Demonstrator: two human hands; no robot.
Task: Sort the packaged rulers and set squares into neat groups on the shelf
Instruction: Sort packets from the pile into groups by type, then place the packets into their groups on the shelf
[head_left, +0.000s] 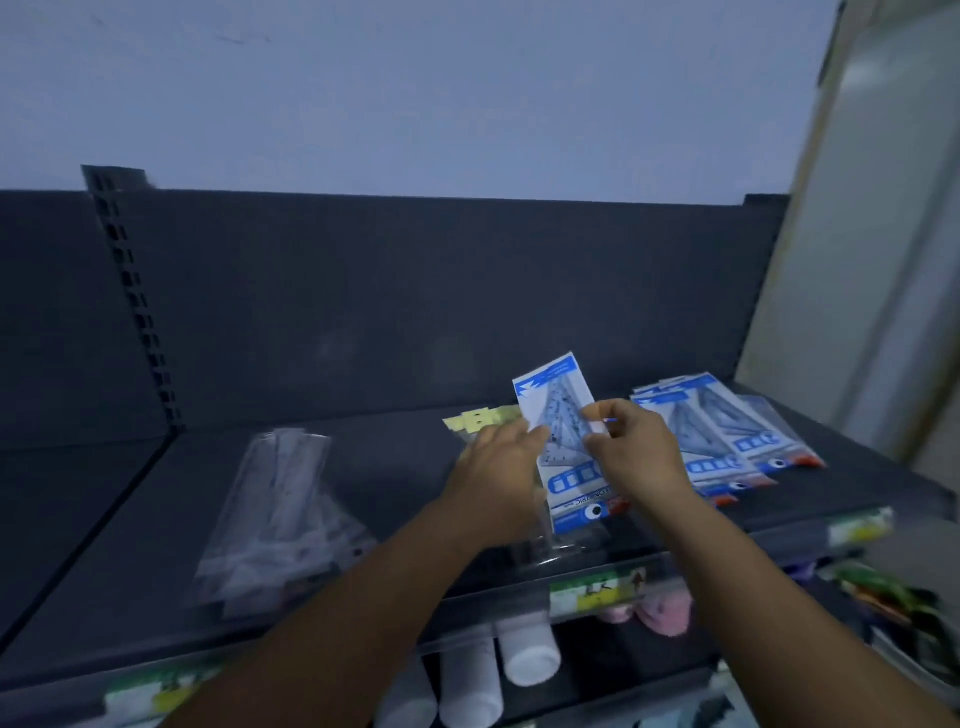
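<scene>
Left hand (501, 457): fingers on the left edge of the blue set square pack (563, 441), holding it.
Right hand (636, 447): pinches the pack's right edge.
Pack: tilted up above the shelf (363, 467), mid-front.
Blue pile (727, 431): shelf's right end.
Clear packs (283, 514): front left.

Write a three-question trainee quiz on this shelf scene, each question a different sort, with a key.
1. True or false: both hands hold the blue-and-white set square packet.
2. Multiple choice: the fanned group of blue packets lies (a) left of the hands, (b) right of the hands, (c) on the lower shelf.
3. Fill in: the clear packets lie toward the ___ side of the shelf.

Key: 1 true, left hand and right hand both grip it; 2 b; 3 left.
</scene>
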